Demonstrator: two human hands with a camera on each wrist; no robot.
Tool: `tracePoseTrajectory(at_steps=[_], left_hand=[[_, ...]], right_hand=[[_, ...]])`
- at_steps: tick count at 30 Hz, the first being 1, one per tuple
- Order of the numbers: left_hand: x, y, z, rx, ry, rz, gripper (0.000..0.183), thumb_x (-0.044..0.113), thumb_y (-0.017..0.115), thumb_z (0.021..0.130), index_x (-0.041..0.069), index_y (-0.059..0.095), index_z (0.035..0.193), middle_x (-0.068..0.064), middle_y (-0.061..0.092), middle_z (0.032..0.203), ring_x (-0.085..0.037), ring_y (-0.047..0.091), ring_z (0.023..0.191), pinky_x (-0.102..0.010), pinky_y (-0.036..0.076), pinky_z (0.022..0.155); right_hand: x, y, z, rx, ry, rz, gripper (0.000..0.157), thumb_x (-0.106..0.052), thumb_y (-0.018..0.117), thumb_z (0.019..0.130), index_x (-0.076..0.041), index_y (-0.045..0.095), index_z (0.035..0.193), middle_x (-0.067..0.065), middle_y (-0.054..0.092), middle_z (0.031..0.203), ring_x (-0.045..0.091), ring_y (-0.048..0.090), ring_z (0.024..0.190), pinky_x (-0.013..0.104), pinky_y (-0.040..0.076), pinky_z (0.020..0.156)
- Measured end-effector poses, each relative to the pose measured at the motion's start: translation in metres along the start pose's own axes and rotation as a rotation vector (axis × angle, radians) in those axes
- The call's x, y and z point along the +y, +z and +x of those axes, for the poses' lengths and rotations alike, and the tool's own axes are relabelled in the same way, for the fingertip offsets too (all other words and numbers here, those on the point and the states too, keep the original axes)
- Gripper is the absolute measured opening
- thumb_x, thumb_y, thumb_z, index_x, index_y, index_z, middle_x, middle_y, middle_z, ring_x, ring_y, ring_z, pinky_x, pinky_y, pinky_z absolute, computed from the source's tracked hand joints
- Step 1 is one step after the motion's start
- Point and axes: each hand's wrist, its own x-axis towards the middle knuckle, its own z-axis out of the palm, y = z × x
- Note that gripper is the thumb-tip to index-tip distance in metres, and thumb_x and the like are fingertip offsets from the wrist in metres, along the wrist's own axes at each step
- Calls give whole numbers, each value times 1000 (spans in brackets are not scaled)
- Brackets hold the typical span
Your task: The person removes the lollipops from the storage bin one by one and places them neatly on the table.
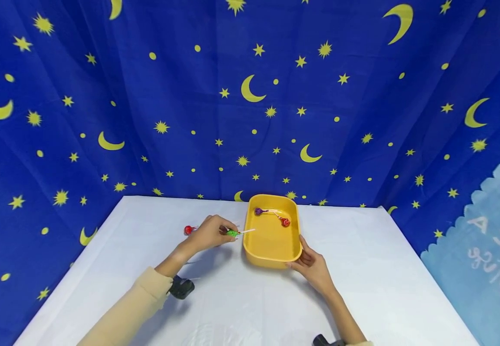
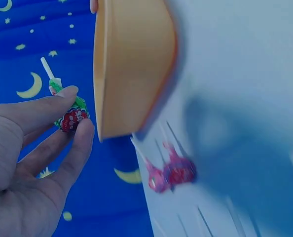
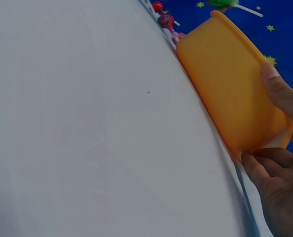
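My left hand (image 1: 208, 233) pinches a lollipop (image 2: 73, 118) in a green and red wrapper between thumb and fingers. Its white stick (image 1: 248, 231) points right, overlapping the left rim of a yellow plastic tub (image 1: 271, 245) in the head view. Two lollipops lie inside the tub, one purple (image 1: 258, 211) and one red (image 1: 285, 222). At the tub's near right corner, my right hand (image 1: 316, 269) grips it, thumb by the rim and fingertips low on the wall, as the right wrist view shows.
A red lollipop (image 1: 188, 230) lies on the white table (image 1: 362, 288), left of the tub and partly behind my left hand. Pink-wrapped lollipops (image 2: 172, 173) lie close to the tub. A blue curtain (image 1: 189, 96) with moons and stars hangs behind the table.
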Motion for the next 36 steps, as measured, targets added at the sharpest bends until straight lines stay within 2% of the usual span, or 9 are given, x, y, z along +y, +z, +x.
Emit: tracePoseTrajectory(at_steps=[4, 10, 13, 19, 24, 30, 33, 36], left_hand=[[-11, -5, -10, 0, -12, -23, 16, 4, 76, 82, 3, 75, 98, -5, 73, 85, -9, 61, 68, -21, 51, 58], [-18, -9, -22, -10, 23, 40, 13, 7, 77, 82, 5, 75, 95, 0, 73, 86, -13, 64, 78, -24, 52, 69], [-21, -9, -25, -14, 5, 52, 13, 7, 77, 82, 4, 76, 94, -1, 74, 88, -15, 64, 79, -27, 53, 71], [-28, -1, -28, -33, -15, 103, 13, 4, 76, 82, 4, 76, 95, -2, 74, 88, -11, 60, 74, -25, 49, 67], [-32, 7, -29, -55, -18, 144, 9, 3, 77, 81, 3, 77, 90, 1, 72, 79, -8, 53, 66, -21, 45, 61], [-33, 11, -30, -106, -47, 198, 5, 1, 77, 79, 4, 75, 82, 1, 70, 75, -15, 50, 76, -32, 41, 74], [-35, 12, -31, -111, -39, 231, 6, 1, 77, 78, 4, 76, 83, 2, 69, 75, -13, 49, 74, -33, 41, 74], [-38, 14, -32, -109, -23, 259, 7, 3, 78, 78, 5, 76, 84, 2, 70, 77, -12, 50, 74, -35, 44, 76]], right_hand=[[0, 0, 0, -4, 2, -4, 87, -2, 78, 80, -2, 29, 152, 26, 40, 147, 41, 50, 127, 23, 49, 93], [0, -1, -1, 5, -17, -23, 87, -4, 78, 80, -2, 30, 151, 25, 40, 147, 41, 51, 126, 23, 49, 93], [1, -1, -1, 17, -25, -58, 86, -6, 79, 80, -2, 31, 151, 24, 41, 147, 41, 53, 124, 22, 50, 92], [1, -2, -2, 25, -3, -63, 86, -8, 81, 78, -5, 35, 150, 28, 52, 137, 40, 57, 120, 23, 52, 89], [3, -8, -2, 57, -60, -39, 75, -4, 81, 76, 3, 46, 142, 30, 56, 131, 42, 59, 115, 22, 53, 85], [2, -13, -2, 67, -91, -46, 72, -2, 81, 76, 8, 47, 139, 31, 53, 132, 38, 59, 114, 20, 53, 84], [1, -12, -2, 62, -87, -59, 74, -3, 81, 77, 5, 45, 141, 31, 54, 131, 39, 59, 114, 21, 53, 85], [-2, -11, -1, 60, -45, -50, 80, -4, 81, 77, -1, 40, 146, 30, 56, 129, 40, 58, 116, 23, 53, 85]])
